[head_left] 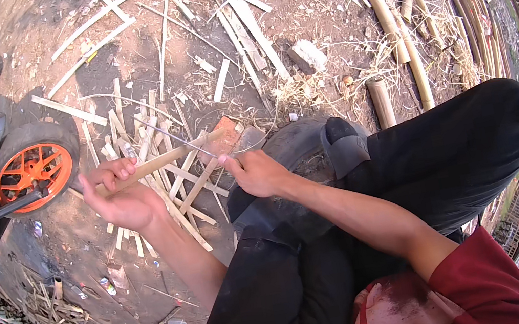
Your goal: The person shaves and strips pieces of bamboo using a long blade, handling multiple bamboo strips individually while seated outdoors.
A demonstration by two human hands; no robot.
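Note:
My left hand (121, 202) is turned palm up, its fingers curled round one end of a flat bamboo strip (166, 159). That strip points right, its far end above a reddish brick-like block (222, 136) on the ground. My right hand (256, 173) is closed on the near end of a thin, dark, rod-like tool (175, 137), which slants up and left across the strip. Whether the tool has a blade is too fine to tell. Beneath the strip lies a loose pile of cut bamboo slats (192, 190).
A black tyre (293, 139) lies before my legs. At left stands a motorbike wheel with an orange rim (35, 173). Bamboo poles (378, 11) lie far right, near a pale stone block (307, 56). More bamboo scraps (58, 312) are heaped lower left.

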